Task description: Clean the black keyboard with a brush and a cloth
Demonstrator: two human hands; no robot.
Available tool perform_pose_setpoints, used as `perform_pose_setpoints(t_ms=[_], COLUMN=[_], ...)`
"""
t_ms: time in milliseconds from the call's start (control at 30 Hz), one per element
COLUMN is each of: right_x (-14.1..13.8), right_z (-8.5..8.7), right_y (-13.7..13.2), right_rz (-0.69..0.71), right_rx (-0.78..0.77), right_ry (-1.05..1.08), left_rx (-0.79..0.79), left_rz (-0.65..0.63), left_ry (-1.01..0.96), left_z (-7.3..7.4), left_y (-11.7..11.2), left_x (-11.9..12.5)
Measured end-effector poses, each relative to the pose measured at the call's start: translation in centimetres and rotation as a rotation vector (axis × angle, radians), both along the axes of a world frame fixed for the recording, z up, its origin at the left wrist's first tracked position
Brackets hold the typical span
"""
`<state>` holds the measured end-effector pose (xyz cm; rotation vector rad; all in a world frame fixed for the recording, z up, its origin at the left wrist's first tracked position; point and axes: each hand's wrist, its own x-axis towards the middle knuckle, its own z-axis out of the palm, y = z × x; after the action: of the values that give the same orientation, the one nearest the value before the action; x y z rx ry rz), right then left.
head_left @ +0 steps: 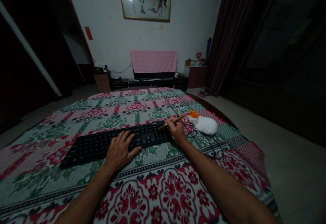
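Note:
A black computer keyboard [91, 146] lies at a slant on the patterned cloth. My left hand [120, 151] rests on its middle and near edge, fingers spread over the keys and thumb stretched to the right. At the keyboard's right end, my right hand [176, 130] grips a thin wooden-handled brush [178, 118]. The brush's darker tip points left and down, over the number keys; whether it touches them I cannot tell. Just right of that hand lies a white cloth-like bundle [206, 125] with an orange piece [194, 114] at its far left end.
A floral cloth [137, 106] covers the table. The black cable [216, 151] loops over it, right of my right forearm. Against the far wall stand a low black cabinet [150, 83], a pink towel [154, 61] draped above it, and a small side cabinet [197, 76]. Dark curtains [229, 37] hang at right.

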<state>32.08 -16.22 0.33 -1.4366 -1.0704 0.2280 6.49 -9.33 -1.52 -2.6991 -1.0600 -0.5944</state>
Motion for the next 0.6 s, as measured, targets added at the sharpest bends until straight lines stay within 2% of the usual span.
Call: perform_pose_setpoints(t_ms=[133,233,333,467,533,600], right_x=[-0.6,-0.7,-0.4,0.4,0.6,0.4], right_z=[-0.1,-0.4,-0.9,-0.7,-0.3,0.1], right_y=[-0.5,-0.4,0.1,0.3,0.2,-0.1], right_rz=[0.12,0.15,0.09,-0.074,-0.132,-0.126], right_rx=[0.006,-0.046,-0.108,-0.163,-0.134,-0.066], right_ry=[-0.068,-0.157,-0.218,-0.259,-0.248,-0.224], left_rx=[0.001,-0.003,-0.004,-0.012,-0.015,-0.018], left_rz=[0.005,0.013,0.016,0.016,0.006,0.0], left_ry=[0.002,0.001,-0.001,-0.012,-0.022,-0.03], left_z=[0.0,0.1,0.0,-0.2,-0.2,-0.2], left_y=[0.0,0.0,0.0,0.1,0.2,0.2], left_x=[0.0,0.1,0.1,0.0,0.0,0.0])
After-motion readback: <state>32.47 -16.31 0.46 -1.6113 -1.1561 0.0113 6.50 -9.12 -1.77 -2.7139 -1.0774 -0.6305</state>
